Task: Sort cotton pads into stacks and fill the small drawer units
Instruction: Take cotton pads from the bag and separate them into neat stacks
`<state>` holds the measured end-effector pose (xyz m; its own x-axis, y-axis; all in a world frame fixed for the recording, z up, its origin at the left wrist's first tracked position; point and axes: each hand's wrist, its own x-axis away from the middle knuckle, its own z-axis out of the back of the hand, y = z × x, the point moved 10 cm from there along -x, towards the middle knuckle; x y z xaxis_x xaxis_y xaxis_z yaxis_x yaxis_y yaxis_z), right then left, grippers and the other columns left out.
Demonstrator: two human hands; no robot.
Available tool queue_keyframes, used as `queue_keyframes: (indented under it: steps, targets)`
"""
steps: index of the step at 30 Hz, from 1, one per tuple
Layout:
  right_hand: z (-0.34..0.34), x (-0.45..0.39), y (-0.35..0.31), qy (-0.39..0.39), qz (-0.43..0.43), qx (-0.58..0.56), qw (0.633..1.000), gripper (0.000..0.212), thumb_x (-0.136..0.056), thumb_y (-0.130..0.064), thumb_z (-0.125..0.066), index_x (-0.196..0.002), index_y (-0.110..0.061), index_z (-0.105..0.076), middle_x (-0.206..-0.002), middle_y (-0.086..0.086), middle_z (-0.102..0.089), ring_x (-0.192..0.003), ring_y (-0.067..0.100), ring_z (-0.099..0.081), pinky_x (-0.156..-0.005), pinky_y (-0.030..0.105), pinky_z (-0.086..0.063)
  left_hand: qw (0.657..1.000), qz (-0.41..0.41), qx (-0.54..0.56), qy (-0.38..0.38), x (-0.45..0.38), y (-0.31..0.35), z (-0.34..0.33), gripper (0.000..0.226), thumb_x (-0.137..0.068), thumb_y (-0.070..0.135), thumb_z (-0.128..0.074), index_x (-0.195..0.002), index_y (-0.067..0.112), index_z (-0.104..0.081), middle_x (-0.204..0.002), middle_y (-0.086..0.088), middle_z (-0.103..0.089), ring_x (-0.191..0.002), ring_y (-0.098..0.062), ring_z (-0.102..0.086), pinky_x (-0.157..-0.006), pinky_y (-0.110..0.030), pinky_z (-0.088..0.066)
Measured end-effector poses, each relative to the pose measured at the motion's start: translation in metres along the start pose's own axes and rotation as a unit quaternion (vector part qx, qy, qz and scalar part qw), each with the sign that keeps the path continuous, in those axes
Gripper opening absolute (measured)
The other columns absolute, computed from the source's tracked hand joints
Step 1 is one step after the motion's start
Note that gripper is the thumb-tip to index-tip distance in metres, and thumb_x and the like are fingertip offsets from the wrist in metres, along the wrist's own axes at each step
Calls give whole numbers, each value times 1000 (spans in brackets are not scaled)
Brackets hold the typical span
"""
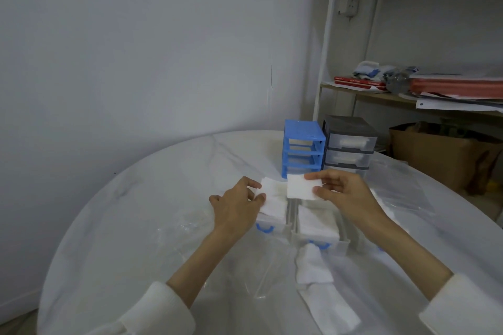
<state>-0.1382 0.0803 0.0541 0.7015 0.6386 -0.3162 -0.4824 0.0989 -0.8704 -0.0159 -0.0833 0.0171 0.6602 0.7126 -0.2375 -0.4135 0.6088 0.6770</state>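
My right hand [344, 194] pinches a square white cotton pad [300, 186] by its right edge, held in the air above two pulled-out clear drawers. My left hand [236, 205] grips the left edge of a stack of pads [275, 198] lying in the left drawer [265, 228], which has a blue handle. The right drawer [318, 226] also holds a stack of pads. A blue drawer frame [303, 149] stands empty behind them. Beside it a grey drawer unit [349, 145] has pads in its clear drawers. Loose pads [324, 288] trail toward me on the table.
The round white marble table [141, 198] is covered near me by crinkled clear plastic [234, 266]. A clear plastic bag [402, 185] lies at the right. A shelf rack [408, 90] with books and papers and a brown cardboard box [446, 155] stand behind the table's right side.
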Motion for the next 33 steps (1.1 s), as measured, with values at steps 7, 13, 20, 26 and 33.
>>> queue_keyframes:
  steps: [7, 13, 20, 26, 33]
  targets:
    - [-15, -18, 2, 3, -21, -4, 1000, 30, -85, 3, -60, -103, -21, -65, -96, -3, -62, -85, 6, -59, -68, 14, -51, 995, -56, -11, 79, 5, 15, 23, 17, -95, 27, -50, -112, 28, -54, -109, 14, -59, -98, -7, -55, -85, -25, -16]
    - [-30, -36, 11, 7, -83, -61, 995, 31, -87, 9, -54, -116, -3, -61, -84, -3, -55, -76, 7, -57, -65, 17, -53, 989, -66, -110, -81, 16, 19, -10, 53, -102, 40, -26, -148, 14, -21, -153, 0, -28, -141, -13, -21, -115, -41, 1]
    - [-58, -40, 16, -38, -86, -8, 996, 33, -86, 10, -55, -116, -1, -61, -103, 10, -57, -77, 10, -58, -54, 7, -49, 957, -60, -230, -169, 25, 13, -39, 69, -100, 46, -19, -148, 3, 7, -159, -6, 5, -146, -15, 8, -111, -54, 16]
    - [-66, -43, 9, -68, -24, 156, 985, 33, -86, 0, -57, -118, -8, -62, -111, 10, -62, -86, 13, -57, -62, 9, -43, 947, -48, -267, -170, 24, 8, -40, 72, -99, 49, -16, -147, 0, 8, -158, -11, 8, -145, -21, 14, -108, -57, 16]
    - [-65, -48, 5, -48, -5, 169, 984, 32, -88, -6, -60, -120, -10, -61, -100, 5, -60, -69, 4, -54, -55, 1, -41, 946, -47, -267, -176, 22, 6, -41, 74, -99, 51, -16, -147, 0, 9, -158, -11, 9, -145, -22, 15, -109, -58, 17]
